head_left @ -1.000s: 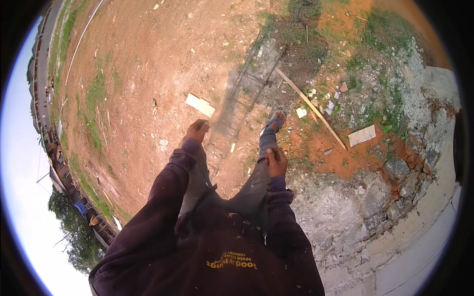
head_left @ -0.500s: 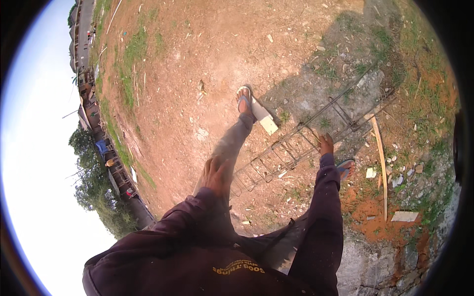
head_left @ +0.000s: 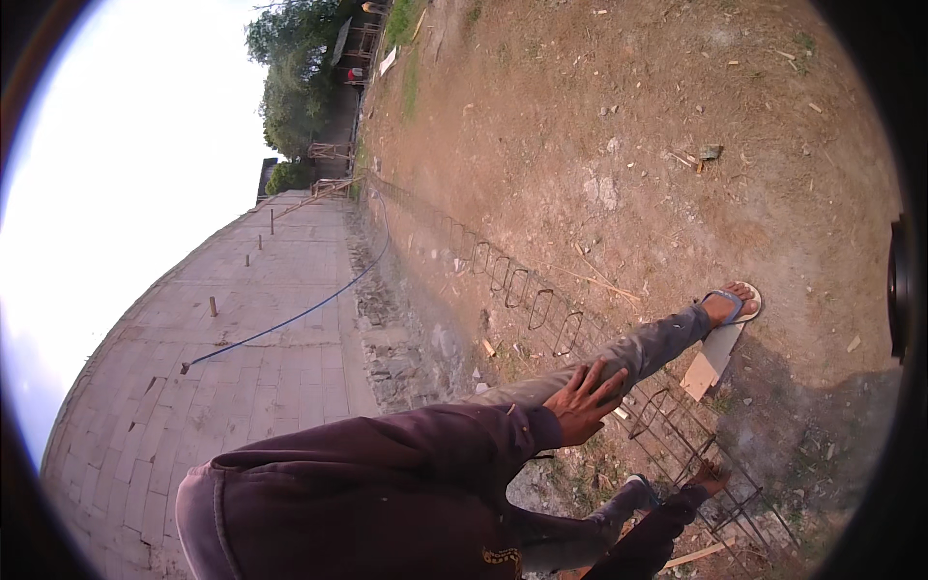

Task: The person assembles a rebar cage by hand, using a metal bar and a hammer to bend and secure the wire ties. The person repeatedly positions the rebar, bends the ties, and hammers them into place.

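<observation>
The person was bent well over in a dark maroon sweatshirt (head_left: 387,474), both forearms reaching out past the body. The left hand (head_left: 585,398) lay on the left leg of the grey trousers (head_left: 662,346), its fingers spread wide and nothing that I could see under the palm but cloth. Lower down and blurred, the right hand (head_left: 712,476) was at the steel cage (head_left: 698,454), among its rods; whether the fingers had closed round one or only touched it, I couldn't tell.

That cage, long rods tied through squarish loops, lay on the ground between the two feet, passed behind the left leg and ran off beside the wall, its loops standing up in a row. A sandal (head_left: 638,480) showed at the right foot, partly hidden by the arm. The left foot (head_left: 735,303), in a strapped sandal too, overlapped one end of a short pale board (head_left: 703,375). Thin sticks (head_left: 604,283) were scattered on the brown dirt past the leg.

Farther off, broken stone (head_left: 387,372) edged the foot of a grey block wall (head_left: 242,406), with a blue hose (head_left: 295,317) slung across it. Beyond stood a wooden trestle (head_left: 332,152) and leafy trees (head_left: 295,87) under a bright, pale sky.
</observation>
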